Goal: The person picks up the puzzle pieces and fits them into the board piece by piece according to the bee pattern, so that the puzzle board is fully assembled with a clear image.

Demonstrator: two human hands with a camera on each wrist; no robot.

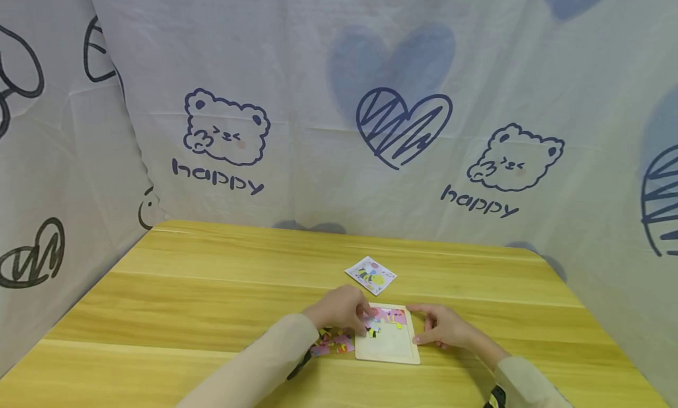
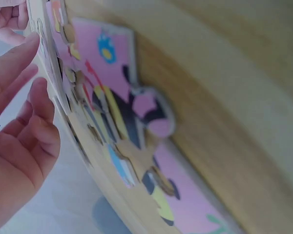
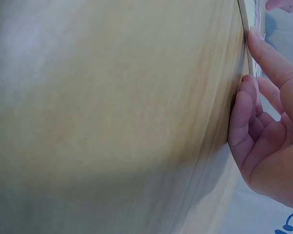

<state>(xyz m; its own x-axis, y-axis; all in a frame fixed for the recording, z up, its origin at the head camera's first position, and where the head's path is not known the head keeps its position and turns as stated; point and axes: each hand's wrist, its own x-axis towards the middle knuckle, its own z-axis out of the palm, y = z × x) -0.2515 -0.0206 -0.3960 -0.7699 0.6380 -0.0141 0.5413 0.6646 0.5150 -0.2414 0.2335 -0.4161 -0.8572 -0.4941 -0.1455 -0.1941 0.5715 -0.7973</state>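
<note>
A pale wooden puzzle tray point(image 1: 391, 352) lies on the table, with pink bee-picture pieces point(image 1: 394, 317) along its top and upper left. Over the tray's left side, my left hand point(image 1: 339, 308) bends downward, its fingertips at the fitted pieces. Whether a piece sits between those fingertips is hidden. At the tray's right edge, my right hand point(image 1: 445, 327) touches the frame with thumb and index finger extended; its other fingers curl in below, as the right wrist view shows. Loose puzzle pieces point(image 2: 105, 48) lie beside the tray's left edge, partly under my left forearm.
A square picture card point(image 1: 371, 275) with a bee on it lies behind the tray. The yellow wood-grain table point(image 1: 212, 284) reaches back to a white printed curtain point(image 1: 307, 155), and more curtain point(image 1: 69, 149) hangs at the left.
</note>
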